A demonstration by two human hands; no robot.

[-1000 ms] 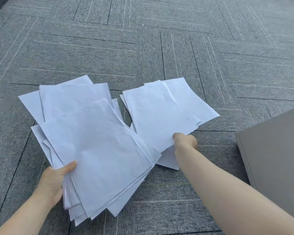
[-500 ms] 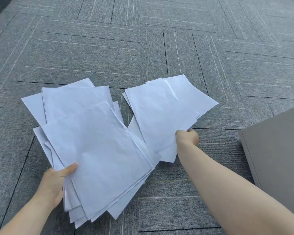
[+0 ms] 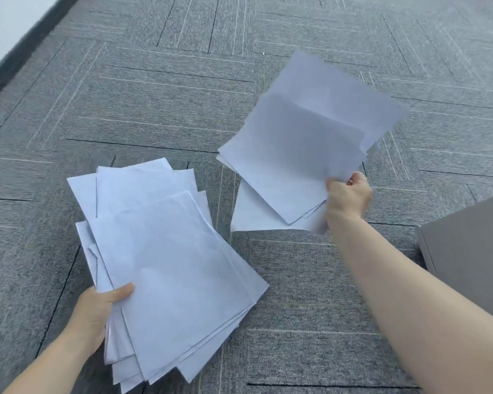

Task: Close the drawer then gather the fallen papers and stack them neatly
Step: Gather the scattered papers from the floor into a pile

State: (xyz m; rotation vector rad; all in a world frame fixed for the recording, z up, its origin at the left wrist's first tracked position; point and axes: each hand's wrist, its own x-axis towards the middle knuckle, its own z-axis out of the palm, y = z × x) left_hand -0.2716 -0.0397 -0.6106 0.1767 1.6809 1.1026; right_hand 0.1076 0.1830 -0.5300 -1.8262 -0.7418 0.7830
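So the person has split the papers between both hands, and it makes sense why: the left hand [image 3: 96,314] at lower left works as the collecting grip, thumb on top and fingers under the near corner of the big stack [image 3: 168,268], which keeps that pile fanned out but together while more gets added. The right hand [image 3: 347,196], right of centre, is clamped on the corner of a smaller bunch [image 3: 299,149], pinched tight and tilted up off the carpet [image 3: 154,95], so it looks ready to swing over and drop onto the left pile. That bunch is blurry, so an exact sheet count is a no-go. Paper-wise: plain white sheets, a bit crumpled, edges all out of line, corners sticking out every which way, so nothing is neat yet. No loose sheet shows on the floor in this view. A grey cabinet [image 3: 473,245] edge sits at the right of the frame; can't tell from here whether the drawer is closed. Squaring the edges is probably what's left.
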